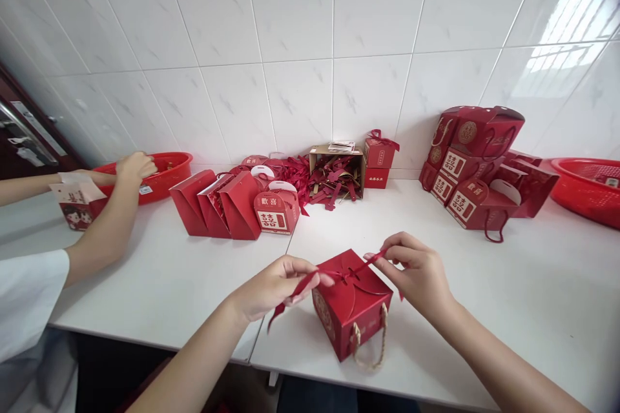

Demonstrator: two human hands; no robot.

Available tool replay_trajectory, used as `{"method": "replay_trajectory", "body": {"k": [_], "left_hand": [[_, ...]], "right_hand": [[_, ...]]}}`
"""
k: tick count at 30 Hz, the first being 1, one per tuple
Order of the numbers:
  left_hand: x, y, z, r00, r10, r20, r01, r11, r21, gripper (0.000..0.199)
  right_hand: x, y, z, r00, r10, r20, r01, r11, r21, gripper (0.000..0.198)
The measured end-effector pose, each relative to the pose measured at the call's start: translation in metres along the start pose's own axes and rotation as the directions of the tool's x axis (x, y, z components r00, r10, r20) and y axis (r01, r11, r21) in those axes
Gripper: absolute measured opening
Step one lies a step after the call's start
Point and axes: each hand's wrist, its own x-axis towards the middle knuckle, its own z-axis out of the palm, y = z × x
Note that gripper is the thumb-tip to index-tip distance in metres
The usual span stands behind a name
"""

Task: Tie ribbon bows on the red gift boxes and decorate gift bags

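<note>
On the white table point(217, 297), near its front edge in the head view, a red gift box point(351, 306) sits between the two hands. Its curved top flaps are folded in and meet at the centre, where a dark red ribbon point(345, 275) crosses; no finished bow stands there yet, and both ribbon ends run out loose from the middle. The left hand point(278, 284) pinches one end between thumb and fingers, its tail hanging down; the right hand point(416, 268) pinches the other end beyond the opposite side. What the closed box contains cannot be seen. Against the wall, a cardboard carton point(320, 151) is filled with flat red strips point(334, 182). To the left, a co-worker's hand point(138, 168) is over a red basin point(179, 177), its contents mostly hidden, beside an open printed box point(80, 214). At right, stacked boxes point(484, 126) stand near a red basket point(581, 197), whose contents I cannot make out.
</note>
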Motion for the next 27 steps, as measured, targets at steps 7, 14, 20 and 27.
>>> {"method": "replay_trajectory", "body": {"k": [7, 14, 20, 27], "left_hand": [[0.0, 0.002, 0.047, 0.854, 0.343, -0.391, -0.241, 0.927, 0.288, 0.025], [0.007, -0.022, 0.061, 0.651, 0.717, -0.251, -0.209, 0.487, 0.848, 0.039], [0.01, -0.02, 0.043, 0.674, 0.735, -0.068, -0.438, 0.473, 0.765, 0.032], [0.013, -0.012, 0.036, 0.667, 0.681, -0.301, -0.342, 0.639, 0.689, 0.014]], "right_hand": [[0.016, -0.026, 0.005, 0.872, 0.157, 0.464, -0.338, 0.878, 0.339, 0.018], [0.02, -0.028, 0.017, 0.749, 0.26, 0.609, -0.501, 0.824, 0.265, 0.002], [0.029, -0.039, 0.015, 0.724, 0.278, 0.631, -0.411, 0.909, 0.071, 0.017], [0.034, -0.04, 0.008, 0.741, 0.202, 0.64, -0.255, 0.967, -0.01, 0.017]]}}
